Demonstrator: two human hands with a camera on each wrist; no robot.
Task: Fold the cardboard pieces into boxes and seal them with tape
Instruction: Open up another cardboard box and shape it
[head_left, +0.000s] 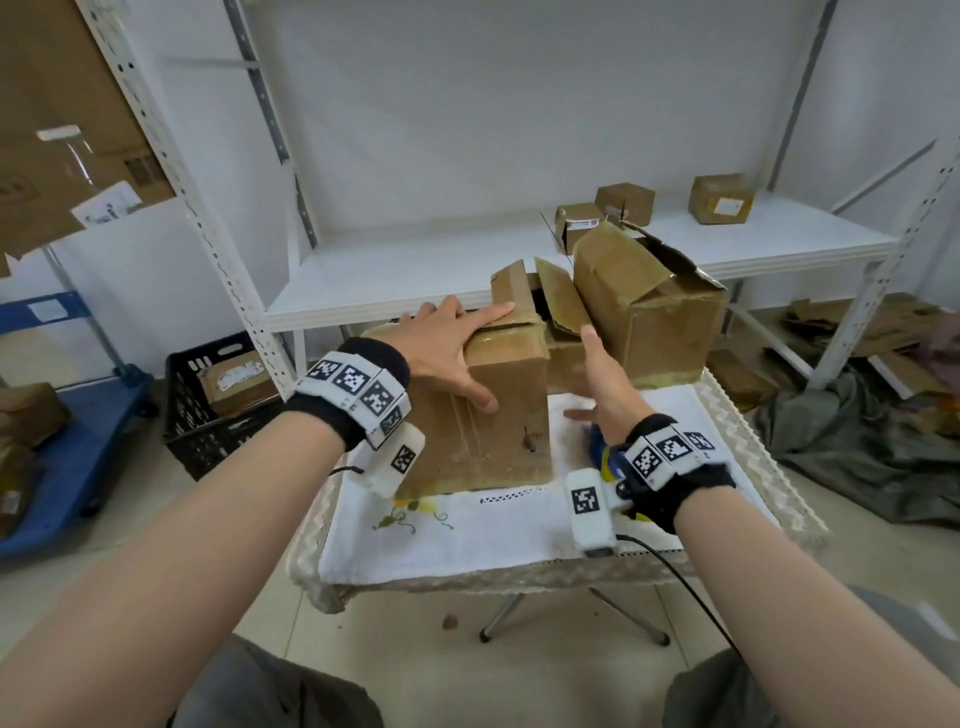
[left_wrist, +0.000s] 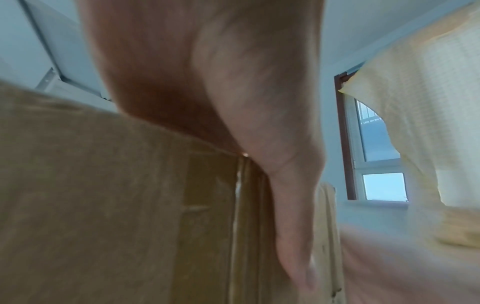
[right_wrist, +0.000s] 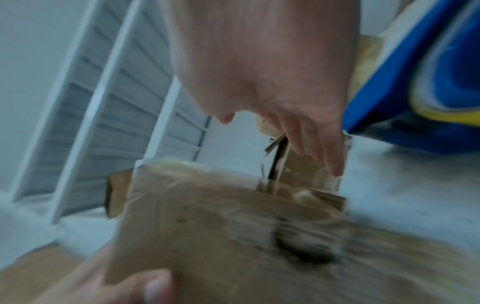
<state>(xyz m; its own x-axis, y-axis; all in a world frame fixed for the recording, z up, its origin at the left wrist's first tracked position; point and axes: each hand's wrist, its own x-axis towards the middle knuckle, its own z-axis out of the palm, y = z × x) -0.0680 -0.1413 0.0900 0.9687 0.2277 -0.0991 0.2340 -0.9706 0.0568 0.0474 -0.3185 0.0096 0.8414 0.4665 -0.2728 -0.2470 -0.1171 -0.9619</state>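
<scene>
Hands at work over a cardboard box (head_left: 493, 410) standing on a cloth-covered table (head_left: 519, 535). The left hand (head_left: 441, 343) lies flat across the box's top, fingers straight and spread, thumb reaching down its front face; in the left wrist view the palm (left_wrist: 233, 102) bears on the box's upper edge (left_wrist: 130, 185) and the thumb runs down beside a taped seam. The right hand (head_left: 602, 384) hovers just right of the box, fingers straight and loosely parted, holding nothing, pointing toward a raised flap (head_left: 561, 296) behind the box. The right wrist view, badly blurred, shows those fingers (right_wrist: 311, 133) above the cardboard (right_wrist: 221, 226), with the other hand's thumb at the box's near corner. A second, larger box (head_left: 649, 312) with ragged open flaps stands right of the first, at the table's far edge. Something blue and yellow (head_left: 602, 457) lies on the cloth under the right wrist; what it is cannot be told. Behind the box, a white shelf (head_left: 415, 270) carries three small boxes (head_left: 623, 205). Left of the table sits a black crate (head_left: 208, 405).
</scene>
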